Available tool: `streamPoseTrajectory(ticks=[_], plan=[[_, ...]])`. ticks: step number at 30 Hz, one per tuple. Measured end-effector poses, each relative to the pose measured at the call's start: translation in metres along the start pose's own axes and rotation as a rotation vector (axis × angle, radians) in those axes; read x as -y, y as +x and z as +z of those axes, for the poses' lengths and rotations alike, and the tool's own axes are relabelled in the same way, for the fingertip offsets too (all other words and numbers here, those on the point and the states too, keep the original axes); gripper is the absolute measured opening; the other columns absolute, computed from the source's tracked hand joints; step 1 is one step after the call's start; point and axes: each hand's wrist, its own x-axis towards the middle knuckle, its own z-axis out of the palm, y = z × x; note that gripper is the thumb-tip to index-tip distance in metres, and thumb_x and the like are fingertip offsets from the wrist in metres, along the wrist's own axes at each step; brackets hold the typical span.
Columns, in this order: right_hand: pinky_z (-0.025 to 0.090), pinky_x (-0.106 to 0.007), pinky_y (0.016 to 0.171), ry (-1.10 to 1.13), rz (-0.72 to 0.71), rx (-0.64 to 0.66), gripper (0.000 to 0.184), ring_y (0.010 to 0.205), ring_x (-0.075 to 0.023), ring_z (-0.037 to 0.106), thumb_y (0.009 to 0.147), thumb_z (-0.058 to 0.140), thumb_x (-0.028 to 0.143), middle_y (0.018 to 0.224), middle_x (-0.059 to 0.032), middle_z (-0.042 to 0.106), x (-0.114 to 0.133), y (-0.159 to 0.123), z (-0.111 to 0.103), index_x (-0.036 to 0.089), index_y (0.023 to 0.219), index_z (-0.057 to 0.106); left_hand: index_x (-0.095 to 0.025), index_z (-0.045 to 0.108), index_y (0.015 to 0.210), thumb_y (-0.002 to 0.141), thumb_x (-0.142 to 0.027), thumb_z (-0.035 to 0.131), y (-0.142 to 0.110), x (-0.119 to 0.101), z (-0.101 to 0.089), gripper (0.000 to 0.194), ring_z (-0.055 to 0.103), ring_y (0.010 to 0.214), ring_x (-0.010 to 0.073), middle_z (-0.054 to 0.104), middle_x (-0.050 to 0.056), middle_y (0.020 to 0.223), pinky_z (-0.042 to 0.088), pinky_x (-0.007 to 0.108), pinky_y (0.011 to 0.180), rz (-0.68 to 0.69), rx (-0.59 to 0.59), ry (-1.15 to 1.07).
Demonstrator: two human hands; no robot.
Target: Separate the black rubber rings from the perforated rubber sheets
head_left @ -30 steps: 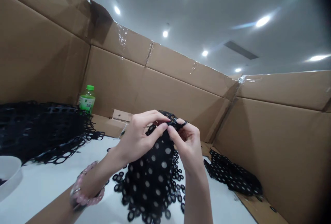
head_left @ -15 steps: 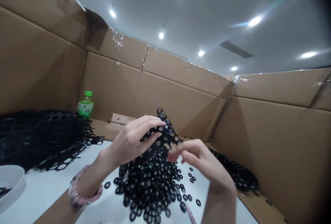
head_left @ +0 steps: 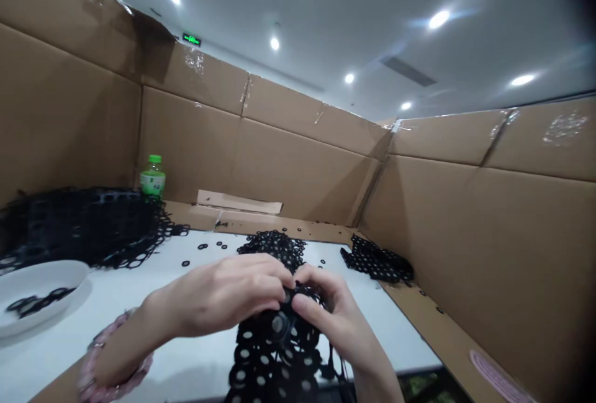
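A black rubbery sheet with rows of round holes [head_left: 263, 359] hangs between my hands and down toward the near edge of the table. My left hand [head_left: 233, 291], above a pink bead bracelet [head_left: 112, 359], has its fingers closed on the sheet's upper part. From the right, my right hand [head_left: 333, 310] pinches the same sheet between thumb and fingers, close to the left fingertips. What lies exactly between the fingertips is partly hidden. Just beyond my hands is a pile of small black rings [head_left: 274, 244] on the white tabletop [head_left: 186, 366].
A white bowl [head_left: 79, 276] with black pieces stands at left, before a large heap of black mesh scrap [head_left: 79, 223]. Behind the heap is a green-capped bottle [head_left: 153, 179]. Another holed black sheet [head_left: 379, 260] lies at right. Cardboard walls [head_left: 302, 161] enclose the table.
The holed sheet has come down from above the ring pile and nearer to me. My right hand, blurred before, now pinches the sheet beside my left. The view has shifted.
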Motion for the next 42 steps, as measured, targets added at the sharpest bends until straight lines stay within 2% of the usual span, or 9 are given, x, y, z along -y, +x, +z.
streamPoseTrajectory(ticks=[7,12,18,25,30,34,36,39,42], plan=[[0.042,-0.027,0.07,0.356,0.04,-0.089,0.013,0.078,-0.0172,0.054,0.078,0.059,0.034,0.079,-0.001,0.06,0.001,-0.06,0.021,0.022,0.082,0.062,-0.02,0.049,0.096,0.083,-0.007,0.052,-0.017,-0.056,0.019,0.02,0.059,0.082,0.0145,0.062,0.006,0.09,0.05,0.025,0.073,-0.101,-0.155,-0.023],[0.043,-0.028,0.071,0.242,0.067,-0.347,0.013,0.073,-0.017,0.054,0.077,0.06,0.032,0.077,-0.0019,0.059,0.01,-0.09,0.043,0.02,0.079,0.061,-0.018,0.055,0.092,0.083,-0.006,0.05,-0.027,-0.093,0.037,0.016,0.056,0.075,0.0126,0.059,0.004,0.083,0.047,0.021,0.066,-0.363,-0.235,0.003],[0.041,-0.028,0.066,0.089,0.052,-0.29,0.017,0.069,-0.0166,0.054,0.083,0.052,0.028,0.069,-0.0014,0.057,0.024,-0.112,0.071,0.019,0.07,0.058,-0.02,0.055,0.1,0.082,-0.015,0.052,-0.056,-0.125,0.053,0.018,0.059,0.079,0.0142,0.061,0.004,0.09,0.048,0.023,0.071,-0.581,-0.314,-0.132],[0.044,-0.032,0.071,0.151,0.102,-0.374,0.014,0.075,-0.0218,0.056,0.075,0.06,0.035,0.075,-0.0046,0.062,-0.003,-0.138,0.116,0.021,0.075,0.064,-0.021,0.063,0.084,0.084,-0.024,0.051,-0.09,-0.147,0.068,0.012,0.062,0.072,0.0149,0.066,0.002,0.079,0.05,0.021,0.067,-0.852,-0.37,-0.199],[0.045,-0.03,0.066,0.298,0.195,-0.377,0.019,0.071,-0.0211,0.054,0.074,0.059,0.041,0.071,-0.0038,0.059,-0.01,-0.145,0.124,0.022,0.073,0.062,-0.017,0.059,0.067,0.086,-0.034,0.046,-0.113,-0.131,0.069,0.029,0.053,0.047,0.012,0.055,-0.001,0.051,0.046,0.021,0.049,-1.058,-0.603,-0.331],[0.045,-0.027,0.064,0.556,0.266,-0.364,0.02,0.07,-0.0183,0.052,0.08,0.05,0.04,0.074,-0.0024,0.054,-0.016,-0.143,0.113,0.022,0.073,0.056,-0.016,0.055,0.07,0.084,-0.038,0.049,-0.131,-0.095,0.047,0.027,0.049,0.049,0.0102,0.053,-0.001,0.06,0.044,0.02,0.049,-1.109,-0.916,-0.281],[0.046,-0.027,0.064,0.623,0.278,-0.361,0.019,0.072,-0.0189,0.053,0.08,0.05,0.039,0.076,-0.0027,0.054,-0.02,-0.142,0.108,0.022,0.074,0.055,-0.016,0.056,0.074,0.083,-0.038,0.05,-0.13,-0.074,0.038,0.025,0.051,0.054,0.0112,0.055,0.0,0.065,0.045,0.021,0.053,-1.092,-0.818,-0.217],[0.046,-0.029,0.068,0.598,0.326,-0.407,0.017,0.081,-0.0213,0.057,0.081,0.049,0.038,0.086,-0.0036,0.059,-0.024,-0.142,0.107,0.023,0.081,0.057,-0.016,0.059,0.079,0.085,-0.036,0.047,-0.118,-0.041,0.034,0.024,0.056,0.066,0.0144,0.06,0.003,0.076,0.047,0.023,0.06,-1.017,-0.49,-0.093],[0.046,-0.03,0.063,0.596,0.343,-0.404,0.018,0.075,-0.0207,0.06,0.084,0.045,0.039,0.091,-0.0019,0.063,-0.024,-0.138,0.11,0.027,0.091,0.056,-0.016,0.061,0.084,0.085,-0.03,0.044,-0.101,-0.003,0.038,0.022,0.058,0.077,0.018,0.063,0.006,0.085,0.047,0.026,0.065,-0.915,-0.275,0.069]])
